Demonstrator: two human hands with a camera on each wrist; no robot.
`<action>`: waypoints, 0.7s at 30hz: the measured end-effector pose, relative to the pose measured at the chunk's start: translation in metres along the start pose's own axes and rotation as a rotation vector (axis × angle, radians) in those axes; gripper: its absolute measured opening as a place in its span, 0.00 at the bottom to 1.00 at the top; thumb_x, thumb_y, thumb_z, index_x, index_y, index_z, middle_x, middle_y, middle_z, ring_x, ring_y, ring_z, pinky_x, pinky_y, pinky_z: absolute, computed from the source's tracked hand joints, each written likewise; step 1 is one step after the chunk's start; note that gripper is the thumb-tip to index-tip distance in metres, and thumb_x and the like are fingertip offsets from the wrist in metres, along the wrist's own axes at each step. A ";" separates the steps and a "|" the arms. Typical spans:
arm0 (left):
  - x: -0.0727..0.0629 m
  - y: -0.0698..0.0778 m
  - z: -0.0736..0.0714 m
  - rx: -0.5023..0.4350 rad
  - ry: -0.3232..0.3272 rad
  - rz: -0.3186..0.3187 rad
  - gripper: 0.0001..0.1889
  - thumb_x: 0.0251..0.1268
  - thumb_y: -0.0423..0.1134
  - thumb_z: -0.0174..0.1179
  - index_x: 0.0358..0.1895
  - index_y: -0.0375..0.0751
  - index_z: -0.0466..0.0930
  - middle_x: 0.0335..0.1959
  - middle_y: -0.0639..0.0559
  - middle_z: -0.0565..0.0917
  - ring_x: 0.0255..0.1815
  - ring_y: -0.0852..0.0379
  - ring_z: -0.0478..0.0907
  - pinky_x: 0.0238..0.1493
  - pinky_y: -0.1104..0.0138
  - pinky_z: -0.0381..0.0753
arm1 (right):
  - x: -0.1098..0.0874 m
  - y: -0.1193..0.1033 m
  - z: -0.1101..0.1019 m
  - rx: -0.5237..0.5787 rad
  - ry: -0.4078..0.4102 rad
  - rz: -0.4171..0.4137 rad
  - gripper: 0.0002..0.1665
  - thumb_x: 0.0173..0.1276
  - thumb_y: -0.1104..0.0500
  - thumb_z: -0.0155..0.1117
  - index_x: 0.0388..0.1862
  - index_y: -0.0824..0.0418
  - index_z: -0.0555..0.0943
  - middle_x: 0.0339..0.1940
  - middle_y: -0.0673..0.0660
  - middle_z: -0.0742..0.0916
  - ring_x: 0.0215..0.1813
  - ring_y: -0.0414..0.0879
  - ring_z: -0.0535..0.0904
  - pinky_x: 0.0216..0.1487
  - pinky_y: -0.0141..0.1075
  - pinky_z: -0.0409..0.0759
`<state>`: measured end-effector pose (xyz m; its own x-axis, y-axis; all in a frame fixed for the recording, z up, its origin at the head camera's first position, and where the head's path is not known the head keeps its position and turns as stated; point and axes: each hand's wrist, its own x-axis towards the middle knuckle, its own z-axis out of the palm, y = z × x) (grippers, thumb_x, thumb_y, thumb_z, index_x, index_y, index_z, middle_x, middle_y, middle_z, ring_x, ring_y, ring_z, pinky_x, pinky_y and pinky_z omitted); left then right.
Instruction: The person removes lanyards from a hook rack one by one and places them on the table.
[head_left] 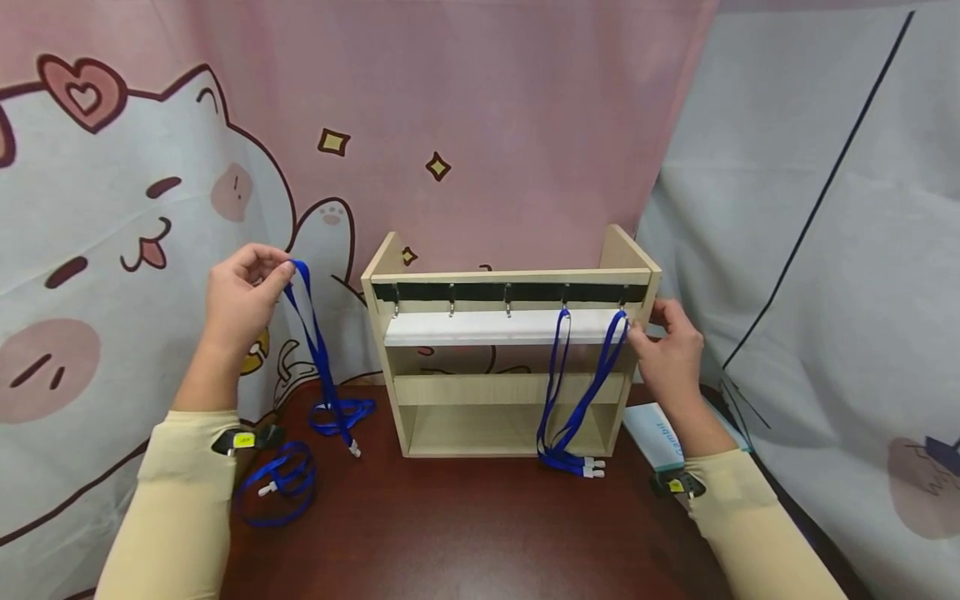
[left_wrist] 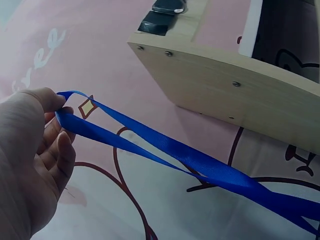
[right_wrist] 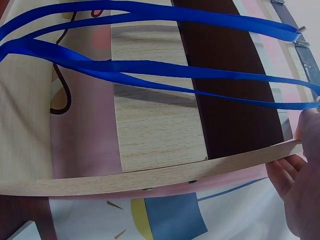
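Blue lanyard (head_left: 321,354) is in the left hand (head_left: 243,292), pinched near its top loop between thumb and forefinger, while the other fingers are loosely bent. Its long axis runs steeply down and somewhat to the right, so the white clip (head_left: 354,450) hangs low, near the foot of the wooden rack (head_left: 510,389). The right hand (head_left: 670,346) grips the rack's right side board, with the thumb at the front edge and the fingers outside; it holds no lanyard. Five hooks stand in a row on a dark strip (head_left: 480,292). The left hand is much nearer to the leftmost hook (head_left: 396,307), which is bare and lies to the right of the held loop; how far apart they are in depth, I cannot tell. The next two hooks are bare also, and the two at right carry hanging lanyards (head_left: 598,379). Farther out, two loose lanyards (head_left: 279,522) lie on the brown table (head_left: 487,533) at left, and a pale blue packet (head_left: 654,437) lies beside the right forearm.
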<state>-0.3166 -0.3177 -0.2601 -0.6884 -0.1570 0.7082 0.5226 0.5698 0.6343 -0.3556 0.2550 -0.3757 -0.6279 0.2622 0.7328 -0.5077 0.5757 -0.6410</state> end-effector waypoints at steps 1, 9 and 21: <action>-0.001 -0.001 0.000 0.002 -0.006 0.003 0.11 0.83 0.40 0.66 0.52 0.33 0.87 0.34 0.63 0.85 0.32 0.62 0.77 0.32 0.73 0.74 | 0.000 0.000 0.000 0.002 0.001 -0.001 0.14 0.73 0.70 0.69 0.56 0.65 0.83 0.50 0.59 0.91 0.57 0.50 0.87 0.47 0.17 0.77; -0.013 -0.006 0.007 0.038 -0.058 0.028 0.09 0.82 0.38 0.67 0.51 0.35 0.88 0.34 0.64 0.84 0.31 0.61 0.75 0.30 0.73 0.72 | -0.001 0.002 0.001 0.001 0.006 -0.007 0.13 0.72 0.71 0.69 0.55 0.66 0.83 0.49 0.60 0.91 0.56 0.53 0.87 0.47 0.16 0.77; -0.031 0.000 0.021 0.043 -0.109 0.033 0.08 0.83 0.40 0.67 0.50 0.39 0.89 0.37 0.52 0.86 0.36 0.57 0.77 0.33 0.71 0.74 | -0.001 0.003 0.001 0.000 -0.005 0.002 0.13 0.74 0.69 0.67 0.56 0.66 0.82 0.51 0.60 0.91 0.57 0.51 0.86 0.47 0.17 0.77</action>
<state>-0.3059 -0.2961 -0.2889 -0.7228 -0.0503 0.6893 0.5254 0.6080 0.5953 -0.3572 0.2564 -0.3785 -0.6315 0.2594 0.7307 -0.5067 0.5753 -0.6421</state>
